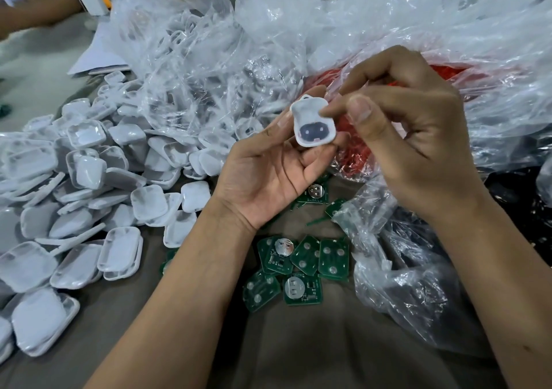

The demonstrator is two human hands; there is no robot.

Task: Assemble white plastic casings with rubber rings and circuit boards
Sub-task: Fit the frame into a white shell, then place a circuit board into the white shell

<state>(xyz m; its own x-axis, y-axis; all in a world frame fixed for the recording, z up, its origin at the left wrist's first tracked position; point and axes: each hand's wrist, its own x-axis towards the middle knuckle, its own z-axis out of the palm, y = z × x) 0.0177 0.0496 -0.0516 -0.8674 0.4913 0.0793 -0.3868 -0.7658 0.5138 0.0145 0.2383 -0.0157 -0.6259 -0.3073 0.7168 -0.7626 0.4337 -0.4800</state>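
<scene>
The surface (298,344) is brown-grey and crowded. Left of the held casing (313,121), loose white casings (83,197) lie heaped; behind it, clear plastic bags (239,45); below it, green circuit boards (301,266). The left hand (268,173) cradles the held casing, fingers curled beneath its edges. The right hand (403,126) pinches its upper right corner between thumb and forefinger. Red rubber rings (355,149) lie bagged just behind.
</scene>
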